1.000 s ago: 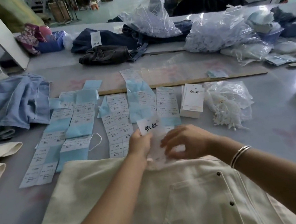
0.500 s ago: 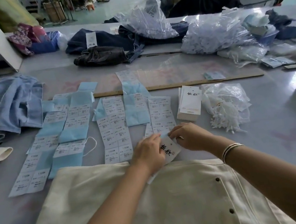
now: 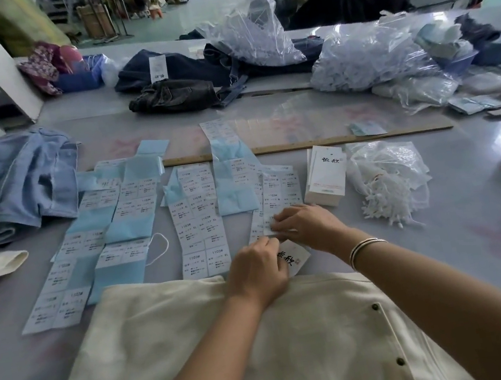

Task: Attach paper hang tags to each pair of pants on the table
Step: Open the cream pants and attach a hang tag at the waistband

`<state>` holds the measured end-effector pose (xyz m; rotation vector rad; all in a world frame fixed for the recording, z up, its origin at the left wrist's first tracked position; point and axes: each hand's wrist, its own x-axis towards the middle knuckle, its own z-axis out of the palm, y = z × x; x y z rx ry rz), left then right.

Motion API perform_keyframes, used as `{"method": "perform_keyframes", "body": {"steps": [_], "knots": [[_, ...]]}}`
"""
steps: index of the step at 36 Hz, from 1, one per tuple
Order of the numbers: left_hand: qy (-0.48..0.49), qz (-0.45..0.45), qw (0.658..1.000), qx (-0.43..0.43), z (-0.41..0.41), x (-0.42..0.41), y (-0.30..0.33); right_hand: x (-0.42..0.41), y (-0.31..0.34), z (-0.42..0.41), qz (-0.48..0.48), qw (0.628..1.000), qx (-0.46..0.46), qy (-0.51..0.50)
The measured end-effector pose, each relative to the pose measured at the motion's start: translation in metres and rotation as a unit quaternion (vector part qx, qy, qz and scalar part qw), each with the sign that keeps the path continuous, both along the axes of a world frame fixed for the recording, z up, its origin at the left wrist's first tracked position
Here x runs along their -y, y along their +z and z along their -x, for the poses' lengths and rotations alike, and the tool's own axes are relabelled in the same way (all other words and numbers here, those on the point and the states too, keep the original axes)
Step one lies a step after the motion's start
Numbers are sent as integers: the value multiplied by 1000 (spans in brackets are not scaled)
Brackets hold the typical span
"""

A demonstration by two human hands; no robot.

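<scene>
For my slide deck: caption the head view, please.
Left hand holds a hang tag above cream pants; right hand picks at a sticker sheet.

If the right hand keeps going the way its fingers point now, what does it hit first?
The right hand points left across the table, fingertips already on a sticker sheet. Going on, it would likely slide over that onto the next label strip; depth is uncertain.

Matt cream cloth pants (image 3: 182, 348), glossy table (image 3: 479, 235)

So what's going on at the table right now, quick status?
Left hand holds a hang tag at the cream pants. Right hand picks at a sticker sheet. Nothing in the way.
</scene>
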<state>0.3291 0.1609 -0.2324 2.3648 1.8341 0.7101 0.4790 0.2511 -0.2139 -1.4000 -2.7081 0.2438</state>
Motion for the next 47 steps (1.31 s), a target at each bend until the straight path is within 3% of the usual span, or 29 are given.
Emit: {"method": "perform_keyframes", "body": {"steps": [4,11,15,18,22,24,26,29,31,33,34,37,38,40,42,47], "knots": [[8,-15,1000,-18,1,0,-2,9,-3,4,-49,999,1,16],[14,-11,1000,-20,0,-1,0,10,4,15,9,995,-44,-86],[12,-1,999,-33,-1,0,1,1,9,25,91,960,-163,-210],[11,5,1000,-1,-1,0,2,-7,19,20,140,880,-344,-298],[31,85,986,139,5,-7,5,-5,44,-5,164,669,-613,-387],[40,131,955,264,12,-11,14,9,56,-15,185,582,-696,-378],[82,158,911,373,20,-12,30,30,65,-19,195,519,-755,-349],[111,216,847,473,28,-9,46,67,66,-23,189,479,-807,-290],[94,251,801,536,26,2,50,95,61,-24,173,502,-808,-257],[94,275,759,583,21,17,48,120,53,-21,139,567,-777,-235],[99,288,742,597,18,25,44,130,48,-20,113,613,-750,-221],[91,342,704,615,13,49,32,153,28,-18,-31,809,-574,-125],[85,355,697,618,13,54,29,159,21,-18,-63,849,-518,-85],[77,358,684,631,14,59,24,170,8,-16,-77,886,-456,-43],[77,352,692,626,15,60,24,177,1,-14,-118,906,-405,-23],[82,324,713,617,11,61,26,179,4,-13,-176,913,-367,8]]}}
